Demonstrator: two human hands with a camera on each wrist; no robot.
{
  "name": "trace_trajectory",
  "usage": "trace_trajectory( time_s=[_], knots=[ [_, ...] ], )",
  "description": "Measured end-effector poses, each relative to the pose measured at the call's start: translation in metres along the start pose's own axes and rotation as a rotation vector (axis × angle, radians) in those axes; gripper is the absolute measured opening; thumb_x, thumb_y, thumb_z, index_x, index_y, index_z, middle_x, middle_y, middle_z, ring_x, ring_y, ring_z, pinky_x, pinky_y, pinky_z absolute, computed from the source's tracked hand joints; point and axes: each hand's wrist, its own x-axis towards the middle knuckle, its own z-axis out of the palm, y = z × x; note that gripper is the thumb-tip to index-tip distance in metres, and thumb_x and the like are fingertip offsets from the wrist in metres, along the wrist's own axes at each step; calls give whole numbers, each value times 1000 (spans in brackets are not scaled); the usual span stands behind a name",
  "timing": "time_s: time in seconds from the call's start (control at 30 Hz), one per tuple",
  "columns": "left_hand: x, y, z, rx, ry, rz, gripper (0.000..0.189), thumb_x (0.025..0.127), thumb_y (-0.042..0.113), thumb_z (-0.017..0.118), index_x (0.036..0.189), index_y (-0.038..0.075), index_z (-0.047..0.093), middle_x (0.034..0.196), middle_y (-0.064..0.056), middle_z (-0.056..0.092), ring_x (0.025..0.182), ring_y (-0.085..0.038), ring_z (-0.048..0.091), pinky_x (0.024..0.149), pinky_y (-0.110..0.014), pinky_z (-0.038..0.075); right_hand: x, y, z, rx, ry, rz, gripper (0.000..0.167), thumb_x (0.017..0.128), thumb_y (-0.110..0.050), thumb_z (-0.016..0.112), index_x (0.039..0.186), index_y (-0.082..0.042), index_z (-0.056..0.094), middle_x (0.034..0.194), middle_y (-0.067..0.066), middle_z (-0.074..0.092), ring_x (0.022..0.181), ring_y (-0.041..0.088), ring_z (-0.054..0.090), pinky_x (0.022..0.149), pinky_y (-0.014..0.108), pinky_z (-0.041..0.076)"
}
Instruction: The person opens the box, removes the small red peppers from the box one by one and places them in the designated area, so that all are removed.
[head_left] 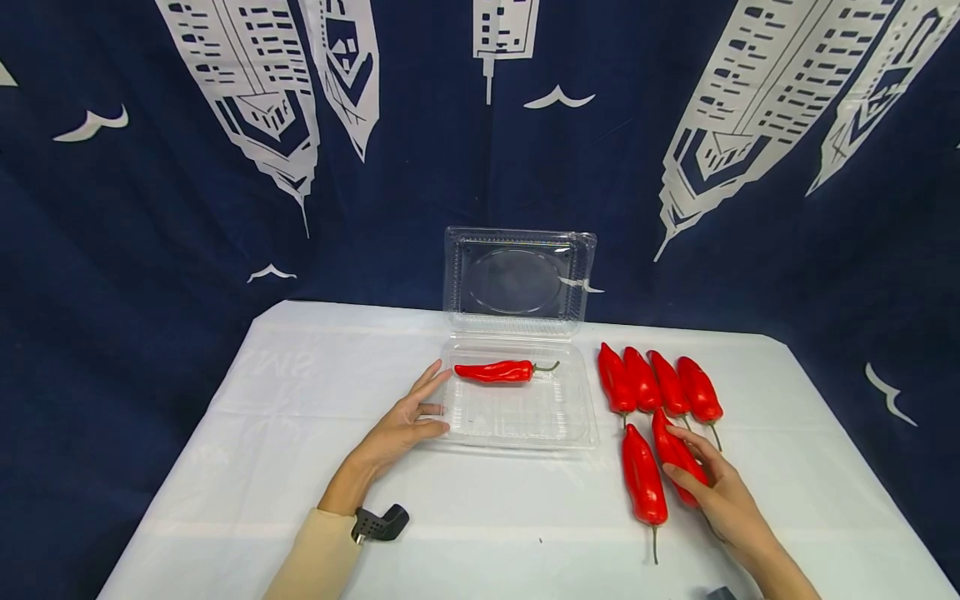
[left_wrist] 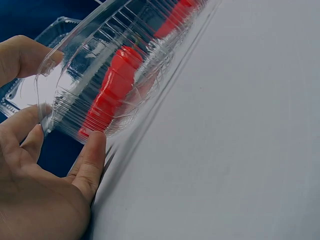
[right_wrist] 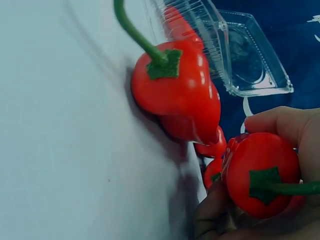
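Note:
A clear plastic clamshell container [head_left: 517,417] lies with its lid raised, and one long red pepper [head_left: 495,372] with a green stem rests inside near the back. My left hand [head_left: 405,425] touches the container's left side with fairly straight, spread fingers; the left wrist view shows fingertips [left_wrist: 95,142] against its clear wall. To the right, my right hand [head_left: 716,492] holds another red pepper [head_left: 678,458] between thumb and fingers. The right wrist view shows this held pepper [right_wrist: 262,172] stem end first. Left of it lies a loose red pepper [head_left: 643,475], stem toward me.
Several red peppers [head_left: 641,379] form a row behind my right hand, right of the container. The raised lid [head_left: 517,279] stands at the back edge of the white table [head_left: 300,400]. Behind hangs a dark blue cloth [head_left: 450,167] with white building prints.

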Motion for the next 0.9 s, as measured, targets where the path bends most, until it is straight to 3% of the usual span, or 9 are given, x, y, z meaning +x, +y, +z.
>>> trace_trajectory(
  time_s=[0.1, 0.4, 0.5, 0.63, 0.9],
  knots=[
    [0, 0, 0, 5, -1, 0, 85, 87, 1, 68, 159, 22, 29, 167, 21, 3, 129, -34, 38, 97, -36, 43, -1, 2, 1, -10, 3, -26, 71, 98, -31, 64, 158, -18, 27, 159, 26, 23, 142, 45, 25, 87, 19, 52],
    [0, 1, 0, 0, 7, -12, 84, 88, 1, 68, 159, 22, 30, 167, 20, 2, 129, -33, 39, 97, -35, 44, -2, 4, 3, -72, 9, -55, 69, 98, -26, 64, 157, -17, 30, 155, 28, 28, 136, 46, 32, 84, 19, 51],
    [0, 1, 0, -3, 5, -9, 85, 87, 1, 68, 159, 22, 30, 166, 21, 3, 128, -32, 39, 97, -36, 44, -2, 5, 4, -82, 6, -44, 69, 98, -25, 64, 157, -17, 29, 154, 28, 28, 135, 46, 32, 88, 30, 57],
    [0, 0, 0, -1, 3, -4, 85, 87, 0, 68, 159, 22, 29, 166, 22, 3, 128, -32, 39, 97, -36, 43, -2, 6, 5, -112, 6, -46, 69, 98, -24, 64, 157, -17, 29, 152, 29, 29, 135, 47, 33, 93, 44, 56],
    [-1, 1, 0, -1, 5, -5, 85, 87, 1, 68, 159, 21, 29, 166, 21, 3, 127, -31, 39, 96, -34, 44, -2, 8, 6, -161, -14, -35, 66, 100, -26, 61, 157, -14, 29, 158, 28, 26, 137, 47, 31, 101, 57, 48]
  ],
)
